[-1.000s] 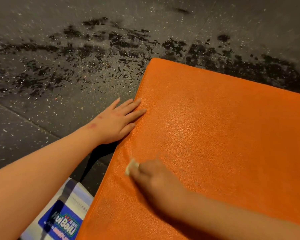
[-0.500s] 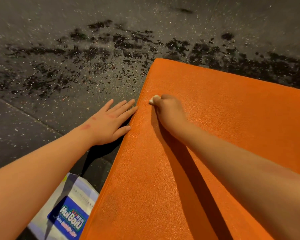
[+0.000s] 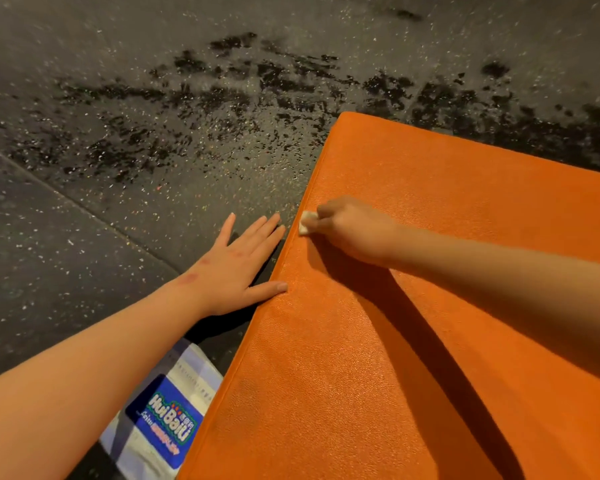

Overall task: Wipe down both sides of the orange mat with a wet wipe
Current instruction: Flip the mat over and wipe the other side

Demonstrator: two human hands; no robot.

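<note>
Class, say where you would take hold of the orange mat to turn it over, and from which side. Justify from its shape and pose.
Probably take the orange mat by its long left edge, coming from the floor side. It lies flat and thick, and that edge is bare beside the flat left hand, so fingers could slide under.

The mat [image 3: 413, 341] was plain orange, the wipe [image 3: 306, 227] white, the floor [image 3: 118, 98] dark grey with pale speckles, and the packet [image 3: 167, 424] blue and white.
</note>
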